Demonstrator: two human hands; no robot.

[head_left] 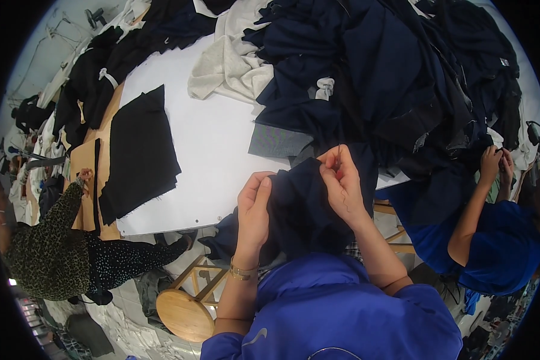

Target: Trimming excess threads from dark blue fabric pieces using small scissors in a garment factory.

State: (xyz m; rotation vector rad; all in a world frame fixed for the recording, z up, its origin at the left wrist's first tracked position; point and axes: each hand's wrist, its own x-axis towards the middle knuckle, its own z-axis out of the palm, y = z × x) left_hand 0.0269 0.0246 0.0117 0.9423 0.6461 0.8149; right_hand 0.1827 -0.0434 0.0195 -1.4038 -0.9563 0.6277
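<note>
In the head view, the navy cloth (303, 207) is held up between the person's two hands, just past the near edge of the white worktop (207, 153), and its lower folds hang toward the lap. The left hand (255, 204) pinches the cloth's upper edge, thumb against curled fingers. The right hand (342, 177) pinches at the other end of that edge, thumb and forefinger pressed together; whether a loose thread is caught there too is too small to tell.

For good handling, the left hand should anchor the edge firmly, keeping the stretch between the pinches lightly taut and flat, without pulling it out of shape. The right hand would do best with small fingertip movements, close to the edge. Dark cloth hides fine detail, so tilting the edge toward the light should help. The hanging weight could drag, so it may be worth supporting the folds on the lap.

Beyond the hands lie a grey piece of fabric (279, 141) and a large navy heap (372, 66); whether the held cloth joins the heap is unclear. A black panel (141, 156) lies flat to the left, well apart.
</note>
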